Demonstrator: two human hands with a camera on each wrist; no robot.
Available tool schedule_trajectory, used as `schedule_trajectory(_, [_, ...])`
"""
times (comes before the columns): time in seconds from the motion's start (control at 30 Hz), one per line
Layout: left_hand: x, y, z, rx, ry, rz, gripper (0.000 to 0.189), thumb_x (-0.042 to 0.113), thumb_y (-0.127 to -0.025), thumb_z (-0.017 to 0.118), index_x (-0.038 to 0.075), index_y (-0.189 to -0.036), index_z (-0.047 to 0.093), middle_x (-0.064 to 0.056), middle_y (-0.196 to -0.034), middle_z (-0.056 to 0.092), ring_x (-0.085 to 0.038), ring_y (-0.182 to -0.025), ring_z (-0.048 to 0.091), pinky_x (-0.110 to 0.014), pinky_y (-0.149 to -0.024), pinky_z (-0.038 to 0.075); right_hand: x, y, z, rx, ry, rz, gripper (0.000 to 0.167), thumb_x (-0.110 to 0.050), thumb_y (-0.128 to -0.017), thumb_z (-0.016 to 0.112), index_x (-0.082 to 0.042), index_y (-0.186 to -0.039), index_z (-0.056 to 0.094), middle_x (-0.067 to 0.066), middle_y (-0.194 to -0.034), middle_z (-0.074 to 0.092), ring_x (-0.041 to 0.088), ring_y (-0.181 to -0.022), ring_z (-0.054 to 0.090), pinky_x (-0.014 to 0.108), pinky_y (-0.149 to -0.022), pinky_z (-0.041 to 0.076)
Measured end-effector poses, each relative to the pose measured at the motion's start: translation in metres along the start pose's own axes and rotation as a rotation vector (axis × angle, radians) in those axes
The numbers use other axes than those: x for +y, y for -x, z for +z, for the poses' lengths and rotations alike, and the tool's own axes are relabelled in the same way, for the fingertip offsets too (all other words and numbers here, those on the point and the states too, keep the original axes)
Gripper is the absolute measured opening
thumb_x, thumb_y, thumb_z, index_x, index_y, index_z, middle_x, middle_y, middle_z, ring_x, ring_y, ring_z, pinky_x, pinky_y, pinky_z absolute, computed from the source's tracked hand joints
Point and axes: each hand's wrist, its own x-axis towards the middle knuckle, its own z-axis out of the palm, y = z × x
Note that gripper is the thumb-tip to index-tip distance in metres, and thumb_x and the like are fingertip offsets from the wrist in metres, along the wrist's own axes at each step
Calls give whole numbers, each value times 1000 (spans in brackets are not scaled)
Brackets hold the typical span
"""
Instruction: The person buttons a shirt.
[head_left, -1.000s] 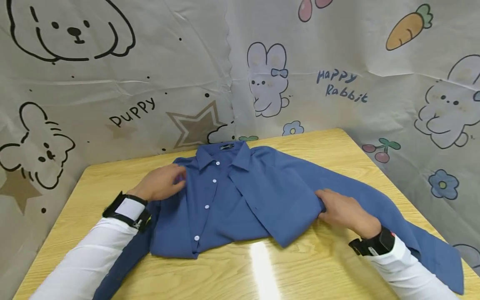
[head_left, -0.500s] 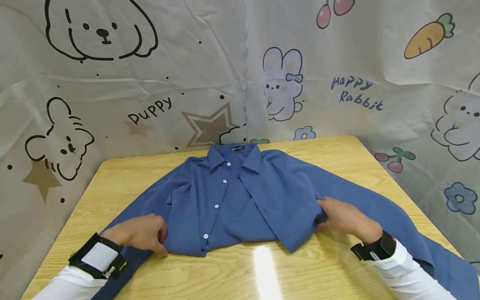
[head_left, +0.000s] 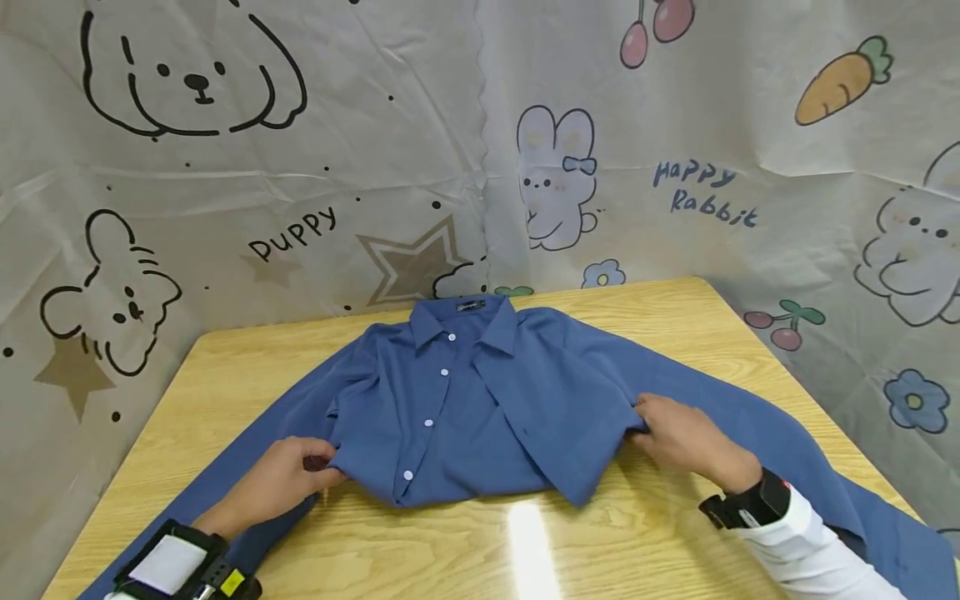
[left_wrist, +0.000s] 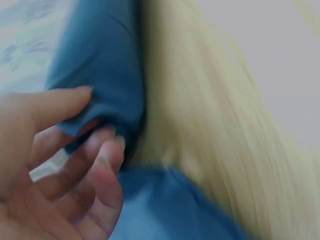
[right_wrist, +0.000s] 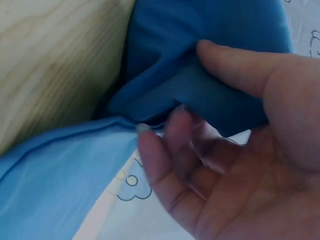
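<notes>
A blue button-up shirt (head_left: 465, 425) lies on the table with its collar at the far edge and its lower part folded under. My left hand (head_left: 277, 479) pinches the shirt's lower left corner between thumb and fingers; in the left wrist view the thumb lies on top of the cloth and the fingers curl beneath. On the other side my right hand (head_left: 686, 437) pinches the lower right edge, its thumb above the fabric in the right wrist view. The front panel on the right hangs to a point. Both sleeves spread outward and toward me, partly behind my forearms.
The wooden table (head_left: 420, 558) carries a bright light reflection near its front. Behind it and along both sides hangs a pale cloth (head_left: 360, 167) printed with cartoon animals. A dark band with a white patch (head_left: 168, 560) sits on my left wrist.
My left hand has come down from the shirt's left shoulder area to its lower left corner and taken hold, lifting it slightly. The right hand keeps its grip on the other side.
</notes>
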Motion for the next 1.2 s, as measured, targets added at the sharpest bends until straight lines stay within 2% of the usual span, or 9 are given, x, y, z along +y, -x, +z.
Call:
schedule_trajectory(0.13, [8,1,-6,159,135,-35,14,22,-89,69,11,-96,71,-3,-92,65,-23,-85,60,-36,-68,49,-3,-1,-8,96,-90,-28,19,-10,-90,65,-18,-75,56,-1,-84,44,13,-68,41,31,-60,34])
schedule_trajectory(0.3, [17,-5,-8,303,201,3,23,32,-93,63,10,-99,68,-4,-92,68,-24,-93,60,-40,-79,48,-6,-5,-16,157,-225,-25,6,-8,-91,63,-12,-87,65,1,-94,51,15,-76,47,35,-65,40])
schedule_trajectory(0.43, [23,-10,-5,335,254,66,22,28,-99,54,6,-101,54,-6,-84,57,-20,-75,54,-32,-66,43,-7,-7,-22,145,-302,7,3,-12,-94,61,-10,-95,63,2,-94,53,17,-78,49,38,-68,41])
schedule_trajectory(0.57, [42,-11,-8,386,272,111,15,18,-103,45,3,-101,44,-3,-68,35,-14,-52,36,-30,-48,32,-10,-8,-27,140,-354,67,17,-27,-96,59,-12,-90,54,1,-79,49,18,-69,48,38,-64,38])
schedule_trajectory(0.67, [51,-15,-11,444,274,107,15,16,-103,43,2,-101,42,-1,-62,31,-13,-46,31,-31,-43,30,-13,-12,-31,141,-390,89,26,-35,-96,58,-13,-83,49,2,-70,40,18,-61,43,37,-61,35])
schedule_trajectory(0.9, [39,-44,-20,551,235,149,24,29,-103,44,5,-106,45,-1,-58,31,-16,-45,32,-31,-43,28,-14,-20,-38,176,-491,84,42,-31,-96,58,-14,-68,32,-2,-59,24,15,-49,26,33,-52,29])
schedule_trajectory(1.0, [42,-54,-30,585,187,117,30,35,-101,46,5,-105,48,-4,-58,33,-19,-45,34,-32,-44,29,-14,-24,-41,195,-520,109,44,-34,-97,57,-14,-67,31,-3,-58,23,15,-48,24,31,-51,28])
schedule_trajectory(1.1, [47,-62,-40,596,154,26,39,42,-100,45,3,-94,49,-4,-62,35,-21,-51,37,-31,-48,30,-16,-30,-44,202,-546,118,42,-37,-97,55,-12,-69,36,-1,-59,25,19,-50,32,31,-52,29])
schedule_trajectory(1.2, [52,-66,-48,529,183,-73,50,49,-99,42,4,-79,46,-2,-63,35,-21,-56,39,-31,-52,31,-19,-35,-48,189,-582,102,38,-38,-99,51,-7,-78,47,2,-64,35,23,-62,49,34,-59,35])
